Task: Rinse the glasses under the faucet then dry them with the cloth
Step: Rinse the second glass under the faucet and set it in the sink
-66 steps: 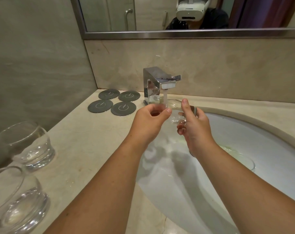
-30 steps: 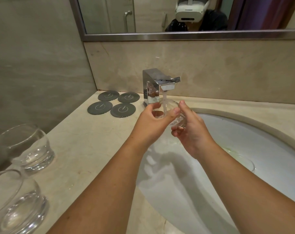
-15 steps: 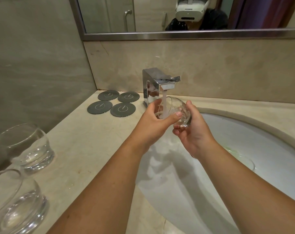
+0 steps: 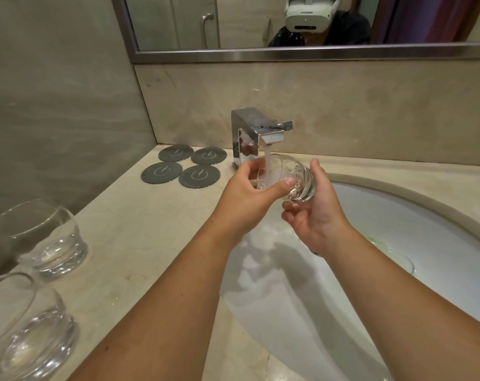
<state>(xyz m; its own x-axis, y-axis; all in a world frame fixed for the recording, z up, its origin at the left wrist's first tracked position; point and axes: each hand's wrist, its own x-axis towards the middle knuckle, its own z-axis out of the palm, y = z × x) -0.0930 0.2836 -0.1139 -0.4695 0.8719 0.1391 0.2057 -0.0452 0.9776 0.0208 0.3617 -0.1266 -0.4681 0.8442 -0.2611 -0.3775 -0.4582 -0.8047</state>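
The glass (image 4: 291, 177) is held over the left part of the sink (image 4: 439, 215), directly under the spout of the faucet (image 4: 256, 130). It is a clear, round tumbler with a thin wall and a very thick base. It lies tilted almost on its side, with the mouth to the left and the base to the right. The stream of water (image 4: 267, 156) falls into the mouth and becomes white and foamy inside.

The left hand (image 4: 247, 202) grips the glass near the rim: the thumb lies across the near side and the fingers curl around the far side. The right hand (image 4: 318, 215) cups the base, with the thumb standing up against it and the other fingers curled below.

The faucet is a square block of polished chrome with a flat lever on top. The sink is a smooth white oval bowl set under the counter (image 4: 140, 237), which is pale beige stone with faint veins. In the back corner lie four round coasters (image 4: 199, 176) — dark grey, matte, each with a thin white mark. At the left edge of the counter stand two more tumblers of the same shape, both upright: the far glass (image 4: 46, 240) and the near glass (image 4: 24, 325), close beside each other.
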